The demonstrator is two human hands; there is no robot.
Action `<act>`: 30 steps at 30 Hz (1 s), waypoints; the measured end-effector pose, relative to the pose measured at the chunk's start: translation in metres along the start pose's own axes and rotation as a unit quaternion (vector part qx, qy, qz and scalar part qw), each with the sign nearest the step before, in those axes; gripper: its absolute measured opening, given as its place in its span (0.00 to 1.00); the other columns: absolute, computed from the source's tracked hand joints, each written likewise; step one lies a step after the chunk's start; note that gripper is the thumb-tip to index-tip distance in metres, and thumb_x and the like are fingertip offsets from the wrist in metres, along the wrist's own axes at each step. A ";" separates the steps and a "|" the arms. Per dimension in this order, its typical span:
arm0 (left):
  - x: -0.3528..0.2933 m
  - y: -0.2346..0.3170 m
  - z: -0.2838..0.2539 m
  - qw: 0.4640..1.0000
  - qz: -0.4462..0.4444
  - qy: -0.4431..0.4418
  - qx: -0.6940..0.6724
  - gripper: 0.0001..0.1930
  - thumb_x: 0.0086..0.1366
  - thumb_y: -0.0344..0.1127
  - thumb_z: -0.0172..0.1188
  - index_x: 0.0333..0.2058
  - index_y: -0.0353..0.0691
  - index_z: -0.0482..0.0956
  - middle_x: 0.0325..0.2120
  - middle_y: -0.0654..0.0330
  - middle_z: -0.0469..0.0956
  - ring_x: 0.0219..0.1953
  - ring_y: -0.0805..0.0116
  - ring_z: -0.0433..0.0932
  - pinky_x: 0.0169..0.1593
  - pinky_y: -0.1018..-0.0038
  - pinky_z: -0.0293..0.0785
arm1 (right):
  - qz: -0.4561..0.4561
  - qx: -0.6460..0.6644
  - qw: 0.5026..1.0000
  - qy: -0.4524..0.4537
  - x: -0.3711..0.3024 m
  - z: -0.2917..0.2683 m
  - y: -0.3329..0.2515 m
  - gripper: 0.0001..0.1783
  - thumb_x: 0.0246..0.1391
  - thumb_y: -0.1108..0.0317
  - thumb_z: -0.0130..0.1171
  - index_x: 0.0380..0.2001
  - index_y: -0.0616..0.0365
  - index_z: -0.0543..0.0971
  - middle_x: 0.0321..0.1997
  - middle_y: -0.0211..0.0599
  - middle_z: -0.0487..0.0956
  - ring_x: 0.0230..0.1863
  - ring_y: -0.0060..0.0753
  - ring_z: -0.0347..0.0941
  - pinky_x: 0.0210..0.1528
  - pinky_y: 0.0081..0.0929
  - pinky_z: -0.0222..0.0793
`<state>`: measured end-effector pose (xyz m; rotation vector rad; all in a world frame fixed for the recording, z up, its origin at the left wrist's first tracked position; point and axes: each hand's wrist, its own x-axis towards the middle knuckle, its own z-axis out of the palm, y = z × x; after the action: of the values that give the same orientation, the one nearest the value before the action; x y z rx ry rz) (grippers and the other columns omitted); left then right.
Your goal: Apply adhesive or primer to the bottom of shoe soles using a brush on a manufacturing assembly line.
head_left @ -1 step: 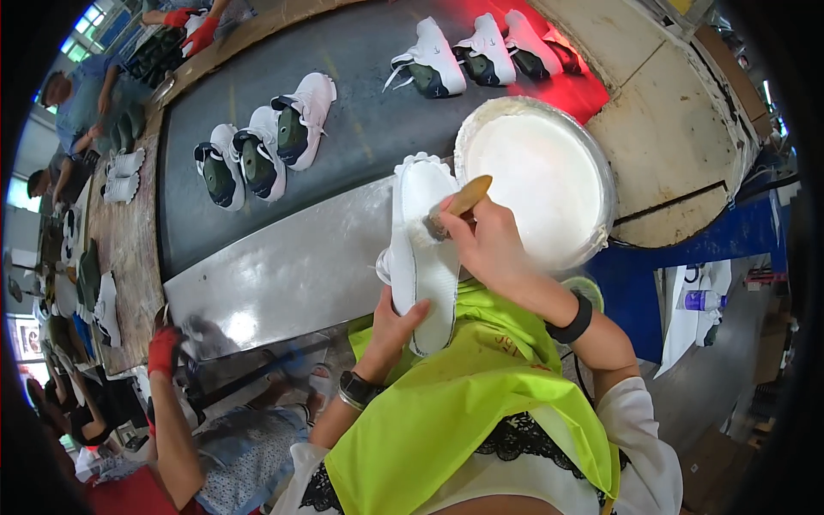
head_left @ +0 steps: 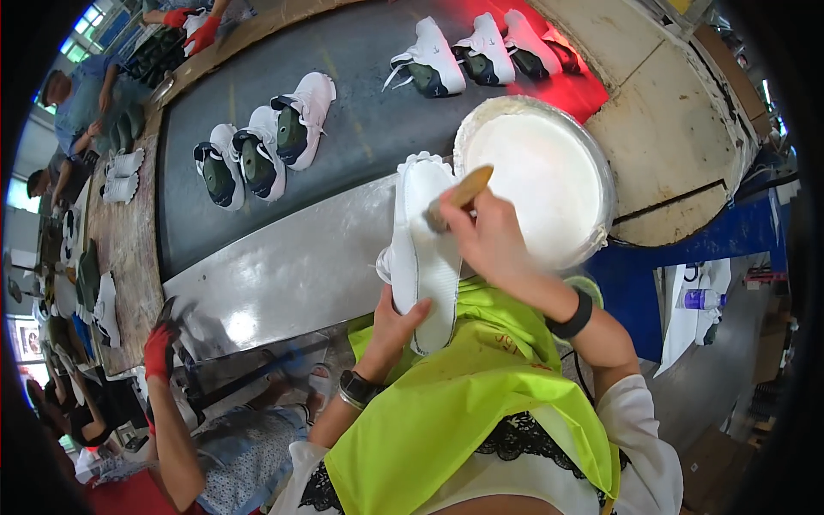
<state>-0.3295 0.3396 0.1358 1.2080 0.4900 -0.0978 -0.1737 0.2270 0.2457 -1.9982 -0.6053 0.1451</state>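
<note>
My left hand (head_left: 401, 322) holds a white shoe sole (head_left: 427, 257) near its lower end, with the thumb lying over the face. The sole has a scalloped upper end and a ridged lower part. In my right hand (head_left: 489, 236) is a brush (head_left: 470, 187) with a yellowish wooden handle, gripped between closed fingers. Its bristles, blurred, are at the upper half of the sole; whether they touch it I cannot tell. Just right of the sole stands a large round basin (head_left: 611, 199) of thick white liquid, its rim crusted white.
Several white sneakers with dark green insides stand on the dark belt (head_left: 360, 163), three of them at left (head_left: 257, 163). A metal ledge (head_left: 283, 266) runs along its near edge. Red light falls at the far right. A co-worker's red-gloved hand (head_left: 160, 350) is at the lower left.
My right hand and the brush have shifted slightly up along the sole. At the left, the co-worker's red-gloved hand and the dark thing in it have moved.
</note>
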 end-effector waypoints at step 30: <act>-0.007 0.005 -0.026 1.000 -0.006 -0.007 0.023 0.33 0.56 0.39 0.67 0.56 0.32 0.64 0.45 0.56 0.74 0.45 0.70 0.73 0.50 0.72 0.70 | -0.130 -0.079 0.986 -0.064 -0.029 -0.004 0.005 0.08 0.57 0.69 0.55 0.38 0.61 0.75 0.32 0.46 0.79 0.34 0.43 0.77 0.40 0.30 0.71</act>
<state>-0.3417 0.3636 0.1362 1.2480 0.4862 -0.1285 -0.1963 0.2085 0.2391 -2.0501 -0.9800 0.0680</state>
